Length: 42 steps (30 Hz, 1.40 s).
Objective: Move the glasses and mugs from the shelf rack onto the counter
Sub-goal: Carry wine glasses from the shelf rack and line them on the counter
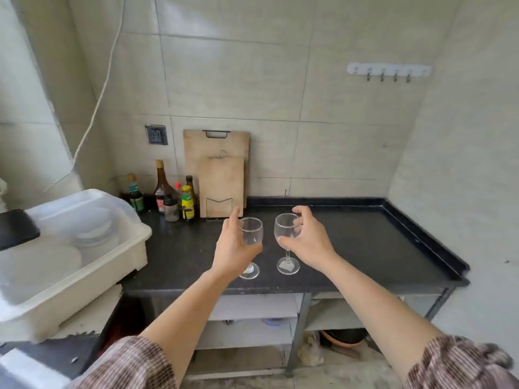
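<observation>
Two clear stemmed wine glasses stand upright, side by side, on the dark, smooth stone counter (365,242) in the middle of the frame. The left glass (250,234) has a round bowl, and its flat foot is partly hidden behind the left hand (234,248). This hand is around the bowl, thumb under it and fingers stretched up along its left side; I cannot tell if it really grips or only touches. The right glass (285,240) shows a thin stem and a round foot with a small pale label on it. The right hand (307,240) is curved around its bowl from the right, fingers bent but loose, so a firm hold is not sure.

At the back of the counter two pale wooden cutting boards (220,175) lean on the tiled wall, and beside them, left, stand several sauce bottles (165,195). In the lower left a white plastic dish rack (92,265) with a cloudy lid holds round plates. Both sleeves are of ribbed brownish fabric.
</observation>
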Motion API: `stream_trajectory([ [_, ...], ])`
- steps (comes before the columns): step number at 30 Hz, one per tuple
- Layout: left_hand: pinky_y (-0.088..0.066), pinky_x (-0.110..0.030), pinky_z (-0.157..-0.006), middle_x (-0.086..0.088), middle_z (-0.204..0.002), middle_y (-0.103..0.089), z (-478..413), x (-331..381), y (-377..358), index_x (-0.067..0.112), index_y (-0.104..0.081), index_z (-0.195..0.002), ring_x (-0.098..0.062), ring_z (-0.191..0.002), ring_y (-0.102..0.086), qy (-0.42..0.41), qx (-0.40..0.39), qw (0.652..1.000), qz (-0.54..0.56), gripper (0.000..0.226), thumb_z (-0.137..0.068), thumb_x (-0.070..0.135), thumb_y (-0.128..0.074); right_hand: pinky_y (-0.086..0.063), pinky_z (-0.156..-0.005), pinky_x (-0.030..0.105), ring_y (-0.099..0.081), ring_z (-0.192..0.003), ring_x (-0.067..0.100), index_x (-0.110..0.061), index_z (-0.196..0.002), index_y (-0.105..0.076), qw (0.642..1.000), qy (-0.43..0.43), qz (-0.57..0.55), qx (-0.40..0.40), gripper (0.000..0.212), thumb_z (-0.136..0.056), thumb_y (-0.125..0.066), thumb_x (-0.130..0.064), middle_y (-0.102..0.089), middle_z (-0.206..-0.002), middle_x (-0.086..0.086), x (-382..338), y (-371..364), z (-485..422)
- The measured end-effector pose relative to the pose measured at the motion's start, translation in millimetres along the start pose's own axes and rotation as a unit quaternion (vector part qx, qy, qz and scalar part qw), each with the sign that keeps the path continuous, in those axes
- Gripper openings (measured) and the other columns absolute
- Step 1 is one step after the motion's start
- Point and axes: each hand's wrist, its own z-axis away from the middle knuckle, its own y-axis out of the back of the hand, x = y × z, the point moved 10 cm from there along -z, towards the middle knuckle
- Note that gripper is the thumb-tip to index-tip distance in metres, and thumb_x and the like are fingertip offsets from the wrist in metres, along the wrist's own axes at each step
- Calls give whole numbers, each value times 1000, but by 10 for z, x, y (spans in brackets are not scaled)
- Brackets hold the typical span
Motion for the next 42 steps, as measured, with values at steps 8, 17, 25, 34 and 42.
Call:
stream_trajectory([
  [8, -48, -31, -86, 5, -124, -51, -1358, -59, -1080, 38, -23, -147, -15, -101, -57, -25, -93, 995, -27, 89, -75, 19, -71, -46, -100, 34, -55, -121, 19, -20, -144, -41, 994, -110, 12, 27, 83, -71, -81, -23, -54, -136, 6, 1021, 238, -1261],
  [17, -50, -35, -93, 4, -138, -49, -2314, -290, -2172, 36, -18, -149, -21, -116, -55, 4, -147, 988, -57, 94, -76, 19, -74, -43, -89, 25, -56, -117, 19, -20, -140, -44, 985, -163, 55, -1, 79, -71, -82, -24, -56, -134, 4, 1991, 365, -2236],
  [25, -52, -36, -91, 2, -144, -45, -3353, -648, -3101, 32, -18, -149, -24, -121, -54, 68, -136, 983, -101, 93, -76, 18, -73, -46, -93, 29, -54, -118, 18, -21, -136, -46, 983, -156, 64, -77, 74, -70, -81, -18, -55, -134, 2, 2899, 270, -3488],
  [34, -51, -37, -93, 6, -144, -39, -4380, -1198, -3951, 27, -26, -148, -21, -123, -50, 157, -113, 970, -149, 81, -80, 23, -70, -46, -91, 28, -53, -117, 18, -21, -136, -45, 975, -124, 89, -164, 67, -77, -76, -19, -53, -135, -2, 3824, -38, -4821],
  [42, -53, -39, -86, 8, -143, -37, -4937, -1479, -4245, 29, -27, -146, -21, -120, -49, 152, -92, 968, -175, 81, -77, 18, -69, -47, -92, 29, -54, -119, 18, -23, -136, -45, 977, -105, 67, -173, 66, -78, -77, -21, -55, -135, -4, 4168, -355, -5489],
])
